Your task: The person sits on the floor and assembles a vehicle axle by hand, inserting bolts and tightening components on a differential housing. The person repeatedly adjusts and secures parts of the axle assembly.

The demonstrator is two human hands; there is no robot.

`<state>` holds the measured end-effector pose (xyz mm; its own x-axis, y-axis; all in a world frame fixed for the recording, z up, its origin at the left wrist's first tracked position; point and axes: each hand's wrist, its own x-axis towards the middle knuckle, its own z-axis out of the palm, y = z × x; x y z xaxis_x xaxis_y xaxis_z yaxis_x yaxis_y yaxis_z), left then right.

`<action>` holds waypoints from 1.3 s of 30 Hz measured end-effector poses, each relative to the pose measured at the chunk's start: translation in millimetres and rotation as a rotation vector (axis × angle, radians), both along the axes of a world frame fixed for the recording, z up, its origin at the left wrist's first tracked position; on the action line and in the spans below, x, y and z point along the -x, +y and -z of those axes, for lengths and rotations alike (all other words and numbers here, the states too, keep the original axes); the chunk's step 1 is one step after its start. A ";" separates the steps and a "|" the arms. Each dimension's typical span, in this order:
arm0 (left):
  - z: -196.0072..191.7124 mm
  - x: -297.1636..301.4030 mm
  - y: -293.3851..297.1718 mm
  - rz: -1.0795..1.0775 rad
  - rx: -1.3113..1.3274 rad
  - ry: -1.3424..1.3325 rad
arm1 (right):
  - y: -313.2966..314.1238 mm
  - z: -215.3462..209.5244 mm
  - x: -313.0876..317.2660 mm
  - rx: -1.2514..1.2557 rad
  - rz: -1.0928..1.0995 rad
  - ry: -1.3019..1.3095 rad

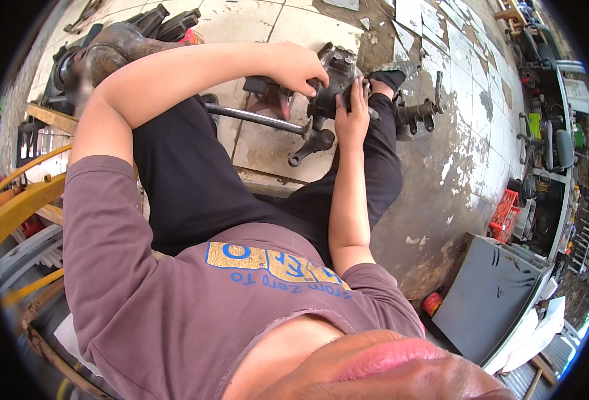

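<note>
A dark, bolted metal gear housing (338,79) sits between the two hands, just short of the right foot (389,77). From the left hand (300,69) it lies at three o'clock: the fingers are bent, thumb apart from them, fingertips at its near edge, though whether they grip it I cannot tell. From the right hand (352,121) it lies at eleven o'clock; that hand is open, its fingers extended and slightly parted, laid against the housing without closing around it. Measured from the housing, a steel shaft (254,118) lies at eight o'clock, a lever arm with an eyed end (313,146) at seven, a cylindrical metal part (414,115) at four, and a large rusty casing (111,55) at nine.
</note>
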<state>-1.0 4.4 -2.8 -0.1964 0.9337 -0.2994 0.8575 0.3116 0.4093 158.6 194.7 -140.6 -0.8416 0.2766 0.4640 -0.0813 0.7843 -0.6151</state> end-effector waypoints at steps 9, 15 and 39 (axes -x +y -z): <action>9.6 -2.2 -4.5 0.058 -0.077 0.063 | -3.7 -15.8 -10.3 0.028 0.052 -0.029; 5.4 -2.0 -4.3 0.056 -0.061 0.053 | 6.6 -9.1 6.0 0.101 0.030 -0.021; 10.5 -3.6 -6.0 0.036 -0.033 0.143 | 1.5 -9.8 2.7 -0.117 0.082 -0.040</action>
